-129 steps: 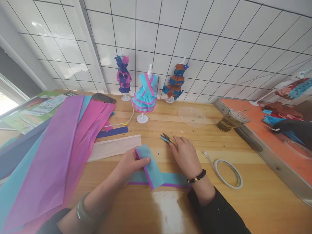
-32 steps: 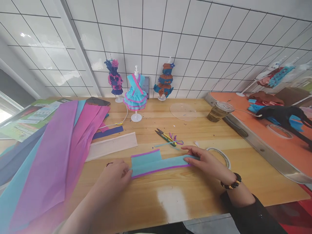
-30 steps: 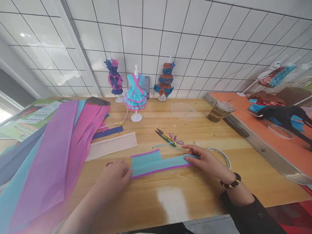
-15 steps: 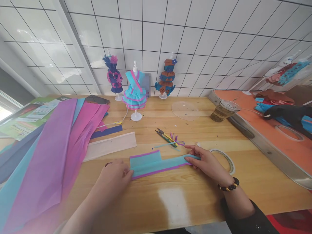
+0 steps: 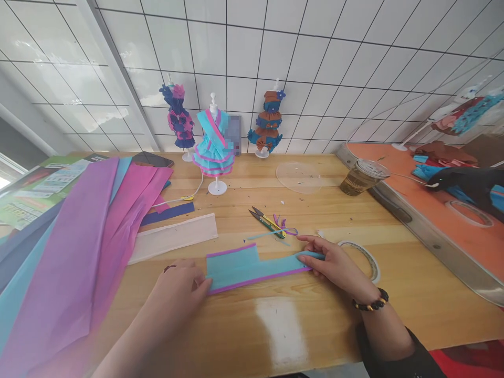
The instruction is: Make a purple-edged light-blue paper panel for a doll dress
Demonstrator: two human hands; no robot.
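Note:
A light-blue strip with purple edges [image 5: 252, 268] lies on the wooden table, its left part wider where a shorter flap extends upward. My left hand [image 5: 183, 286] pinches the strip's lower left corner between thumb and fingers. At the other end, my right hand [image 5: 325, 260] grips the narrow part, thumb on top and fingers beneath. Green-and-yellow snips [image 5: 268, 223] lie beyond the strip, with purple and blue scraps [image 5: 281, 223] beside them. A roll of tape [image 5: 370, 260] rests partly behind my right hand.
Purple, pink and blue sheets [image 5: 79, 252] cover the left side. A white strip [image 5: 175, 238] and a navy strip [image 5: 169, 213] lie near them. Small dressed mannequins [image 5: 214, 144] stand at the back. A lidded cup [image 5: 364, 177] sits at the back right, by an orange surface [image 5: 441, 220].
My left hand has shifted slightly left and down with the strip's left end, and the flap lies flatter and wider. My right hand has hardly moved. The view has shifted a little.

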